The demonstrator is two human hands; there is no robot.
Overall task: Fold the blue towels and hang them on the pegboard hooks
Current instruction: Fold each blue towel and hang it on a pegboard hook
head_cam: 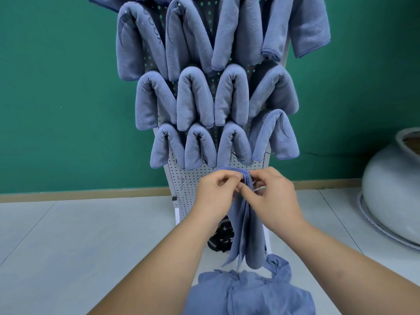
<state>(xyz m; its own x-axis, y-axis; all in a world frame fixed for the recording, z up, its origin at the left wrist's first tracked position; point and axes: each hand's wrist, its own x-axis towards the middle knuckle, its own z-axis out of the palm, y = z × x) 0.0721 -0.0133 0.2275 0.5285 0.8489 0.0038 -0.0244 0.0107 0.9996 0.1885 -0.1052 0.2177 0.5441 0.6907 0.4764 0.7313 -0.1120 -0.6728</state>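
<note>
1. Low in the centre of the frame, before the white pegboard point(191, 176), both hands meet at the top fold of a blue towel point(247, 226).
2. The left hand point(214, 193) has its grip closed on that fold, thumb and fingertips pinching the layered edge.
3. The right hand point(273, 194) pinches the same fold from the other side, fingers curled.
4. From the two grips the towel hangs as a narrow folded strip; whether it already sits on a hook cannot be told.
5. Its lower end is just above a heap of blue cloth point(247, 292) at the bottom edge.
6. Hung towels point(195, 103) fill the board's upper rows.
7. One bare hook point(181, 181) shows just left of the hands.
8. At the right edge, a pale round pot point(391, 189) stands on the floor point(68, 235).
</note>
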